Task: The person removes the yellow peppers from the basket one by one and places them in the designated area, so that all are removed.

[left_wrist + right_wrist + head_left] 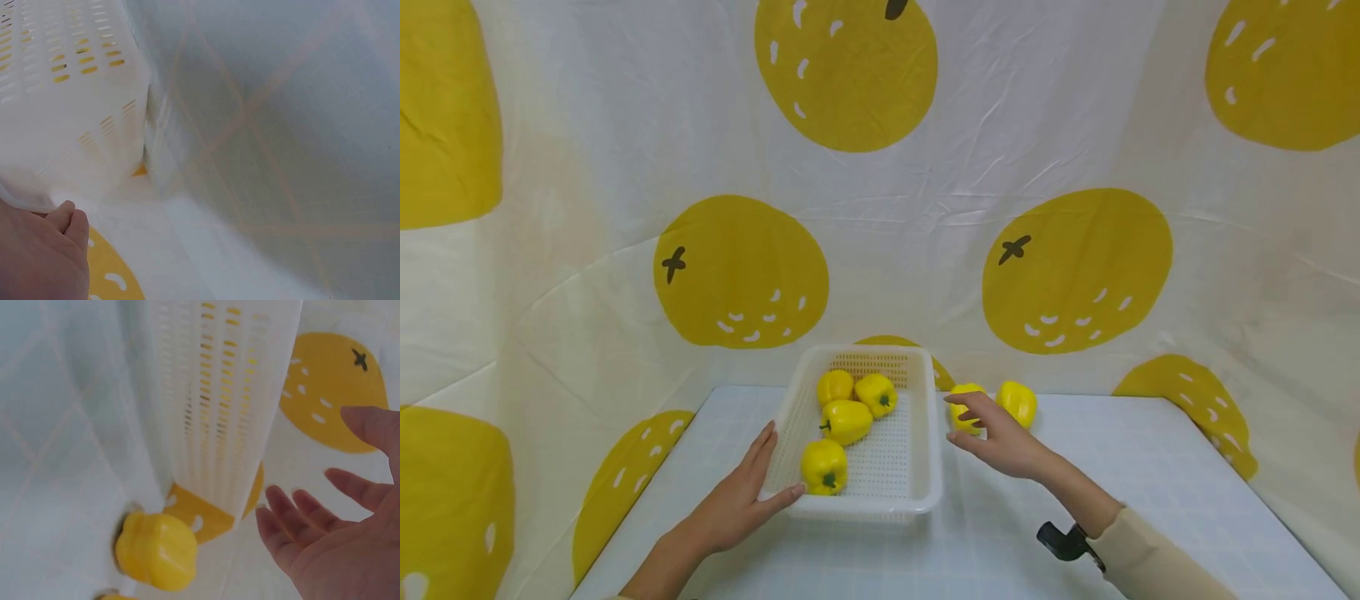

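A white plastic basket [917,467] stands on the table with several yellow bell peppers inside; one pepper [823,467] sits at its near left corner. My left hand [737,504] rests against that corner, fingers extended along the left wall and thumb by the front rim. In the left wrist view its fingertips touch the rim, and the thumb is hidden. My right hand [1003,437] hovers right of the basket, fingers spread and slightly bent, holding nothing. Beyond it lie two more yellow peppers, the left one [157,551] partly covered by the fingers in the head view, the other [1017,403] beside it.
The table [1000,542] has a pale checked cover. Behind it hangs a white curtain [910,267] printed with large yellow fruit, close to the table's far edge. A black strap device [1063,542] sits on my right wrist by the beige sleeve [1150,558].
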Available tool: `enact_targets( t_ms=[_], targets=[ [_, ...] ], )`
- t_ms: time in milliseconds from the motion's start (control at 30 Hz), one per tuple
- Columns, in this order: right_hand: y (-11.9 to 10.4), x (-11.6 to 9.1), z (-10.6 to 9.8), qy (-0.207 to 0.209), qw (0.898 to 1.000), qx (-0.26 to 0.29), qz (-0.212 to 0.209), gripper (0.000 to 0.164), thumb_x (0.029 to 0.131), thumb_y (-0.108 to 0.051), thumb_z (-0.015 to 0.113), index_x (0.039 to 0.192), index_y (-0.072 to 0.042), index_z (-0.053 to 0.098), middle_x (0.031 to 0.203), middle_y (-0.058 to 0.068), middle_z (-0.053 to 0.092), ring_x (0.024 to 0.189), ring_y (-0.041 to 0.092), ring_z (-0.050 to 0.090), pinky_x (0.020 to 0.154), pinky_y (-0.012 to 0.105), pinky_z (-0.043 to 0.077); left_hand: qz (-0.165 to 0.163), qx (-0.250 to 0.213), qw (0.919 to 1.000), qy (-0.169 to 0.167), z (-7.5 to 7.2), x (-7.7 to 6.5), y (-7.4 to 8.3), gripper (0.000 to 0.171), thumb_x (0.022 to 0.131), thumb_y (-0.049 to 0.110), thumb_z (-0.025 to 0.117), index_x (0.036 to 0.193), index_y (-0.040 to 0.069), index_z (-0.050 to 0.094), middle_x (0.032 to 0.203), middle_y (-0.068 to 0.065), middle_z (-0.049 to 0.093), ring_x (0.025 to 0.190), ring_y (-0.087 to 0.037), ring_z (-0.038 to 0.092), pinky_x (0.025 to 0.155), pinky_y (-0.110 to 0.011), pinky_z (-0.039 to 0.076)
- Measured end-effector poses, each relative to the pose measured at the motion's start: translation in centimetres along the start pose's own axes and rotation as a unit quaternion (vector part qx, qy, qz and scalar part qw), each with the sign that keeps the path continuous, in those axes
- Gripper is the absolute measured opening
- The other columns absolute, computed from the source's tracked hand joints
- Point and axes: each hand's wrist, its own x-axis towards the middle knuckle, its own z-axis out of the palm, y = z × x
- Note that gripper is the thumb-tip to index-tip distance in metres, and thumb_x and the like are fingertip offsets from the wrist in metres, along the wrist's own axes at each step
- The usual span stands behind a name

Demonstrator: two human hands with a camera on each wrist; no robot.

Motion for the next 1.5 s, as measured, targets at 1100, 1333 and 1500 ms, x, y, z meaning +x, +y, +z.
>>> enact_targets(
  t_ms=[1100,1333,1500],
  targets=[
    [-5.2,5.4,10.6,-0.149,0.977,-0.003,-0.151,0.053,0.097,-0.009,0.070,0.147,-0.008,0.051,0.144,0.012,0.054,0.118,0.024,0.056,0.094,0.039,0.056,-0.005,-0.004,0.9999,0.008,0.1,0.1,0.0,0.109,0.092,0.072,0.057,0.165,0.009,0.008,0.173,-0.008,0.002,0.152,-0.038,0.027,0.117,-0.063,0.029],
    [-6.1,6.1,12.3,-0.159,0.974,-0.064,-0.147,0.061,0.095,-0.006,0.070,0.151,-0.018,0.048,0.153,0.004,0.045,0.137,0.020,0.046,0.111,0.039,0.045,-0.004,0.001,1.0000,0.009,0.1,0.1,0.2,0.109,0.092,0.073,0.056,0.165,0.008,0.009,0.173,-0.008,0.002,0.152,-0.038,0.028,0.116,-0.063,0.031],
    [-6.6,6.7,12.7,-0.178,0.967,-0.093,-0.159,0.070,0.094,-0.001,0.067,0.156,-0.020,0.043,0.159,0.004,0.041,0.145,0.021,0.041,0.118,0.044,0.037,0.001,0.002,0.9999,0.012,0.0,0.1,0.1,0.108,0.092,0.071,0.057,0.165,0.007,0.009,0.173,-0.008,0.002,0.151,-0.038,0.030,0.115,-0.063,0.032]
  ],
)
